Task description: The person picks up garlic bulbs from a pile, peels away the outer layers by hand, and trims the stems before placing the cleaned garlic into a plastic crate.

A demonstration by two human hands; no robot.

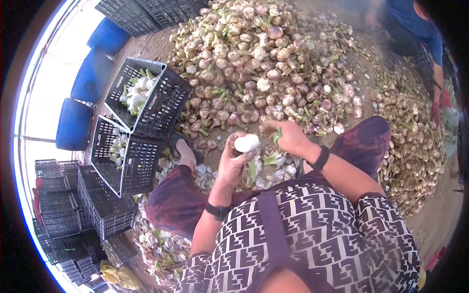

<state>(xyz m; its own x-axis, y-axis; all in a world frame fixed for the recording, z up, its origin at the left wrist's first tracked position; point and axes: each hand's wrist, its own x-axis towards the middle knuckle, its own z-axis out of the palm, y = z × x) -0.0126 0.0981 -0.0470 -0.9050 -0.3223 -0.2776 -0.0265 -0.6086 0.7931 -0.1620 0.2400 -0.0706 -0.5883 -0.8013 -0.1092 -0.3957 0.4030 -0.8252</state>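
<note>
My left hand (230, 163) is closed around a white, clean-skinned garlic bulb (246, 143), and a green stalk (251, 172) shows below it. Just to the right, my right hand (293, 139) has its fingers curled on a small green object (277, 135); its kind is too small to tell. The two hands are a short way apart, above my lap. Beyond them rises a large heap of unpeeled garlic bulbs (273, 73), purplish and soil-stained. Under my hands, papery garlic skins (278, 173) and stalk pieces lie on the ground between my legs.
Two black crates stand at left, the upper crate (168, 100) and lower crate (141, 163) each holding white bulbs. Blue barrels (73, 124) and stacked crates (105, 195) lie beyond. At right are another garlic heap (413, 156) and a co-worker's blue sleeve (420, 29).
</note>
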